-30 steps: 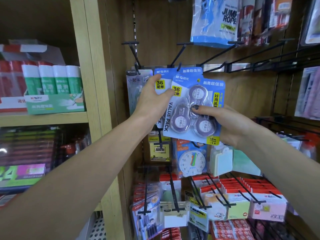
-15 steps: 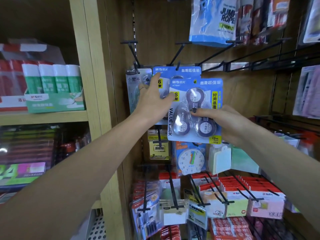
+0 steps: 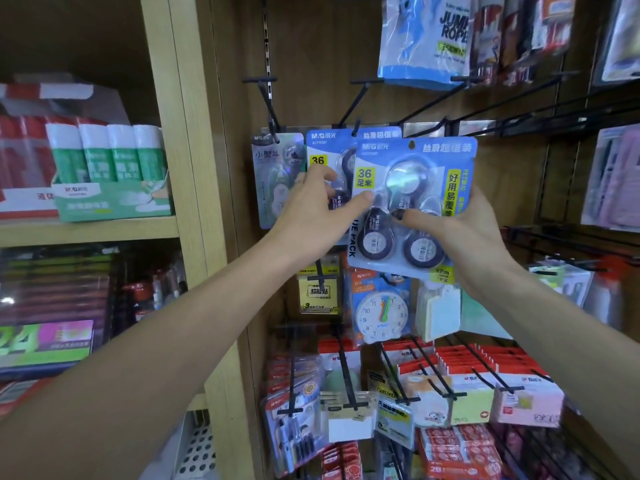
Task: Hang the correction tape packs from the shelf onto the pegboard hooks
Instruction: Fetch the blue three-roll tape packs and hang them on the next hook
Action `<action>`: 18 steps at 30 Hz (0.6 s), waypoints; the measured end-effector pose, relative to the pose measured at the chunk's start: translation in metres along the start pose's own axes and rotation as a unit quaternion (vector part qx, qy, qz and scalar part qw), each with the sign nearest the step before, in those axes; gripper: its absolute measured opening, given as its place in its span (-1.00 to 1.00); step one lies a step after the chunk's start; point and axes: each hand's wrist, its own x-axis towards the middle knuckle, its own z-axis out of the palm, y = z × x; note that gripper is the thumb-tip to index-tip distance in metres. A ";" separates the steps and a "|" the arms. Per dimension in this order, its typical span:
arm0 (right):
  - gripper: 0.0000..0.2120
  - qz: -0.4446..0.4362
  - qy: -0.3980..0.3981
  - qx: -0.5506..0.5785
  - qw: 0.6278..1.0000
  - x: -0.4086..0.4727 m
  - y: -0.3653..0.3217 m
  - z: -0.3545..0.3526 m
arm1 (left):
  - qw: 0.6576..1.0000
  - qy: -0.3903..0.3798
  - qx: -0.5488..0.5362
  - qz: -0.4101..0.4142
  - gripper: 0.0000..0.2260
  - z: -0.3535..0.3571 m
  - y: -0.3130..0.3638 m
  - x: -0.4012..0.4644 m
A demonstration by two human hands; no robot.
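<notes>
A: Item, front correction tape pack (image 3: 412,206): where is it?
B: Off the hook. Your right hand (image 3: 464,226) grips its lower right edge, thumb across the blister front, fingers behind the card. It sits just in front of the hung pack (image 3: 329,157), overlapping it, its hang hole near the top edge unthreaded.

A: Item, left hand (image 3: 311,209)?
B: Fingers relaxed, thumb tip touching the held pack's left edge, other fingers lying against the hung pack. You seem to be steadying both so the card stays flat and its hole faces the hook.

A: Item, hook (image 3: 353,105)?
B: Black peg slanting from the pegboard, already carrying the hung pack; its tip lies above and left of the free pack's hole. Likely next: raise the card and slide the hole over the tip.

A: Neighbours?
B: A paler pack (image 3: 277,178) hangs on the left hook (image 3: 270,105); a clock card (image 3: 381,310) hangs below.
</notes>
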 end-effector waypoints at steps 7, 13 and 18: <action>-0.64 0.011 -0.106 0.037 0.994 0.001 -0.017 0.020 | 0.980 -0.016 -0.198 -0.006 -0.80 -0.004 -0.006 0.003; -0.35 0.055 -0.094 0.042 0.993 0.013 -0.014 0.025 | 0.951 0.061 -0.300 -0.041 -0.77 -0.003 -0.007 0.016; -0.74 0.022 -0.070 0.008 0.997 0.015 -0.013 0.026 | 0.954 0.072 -0.288 -0.039 -0.79 -0.004 -0.005 0.025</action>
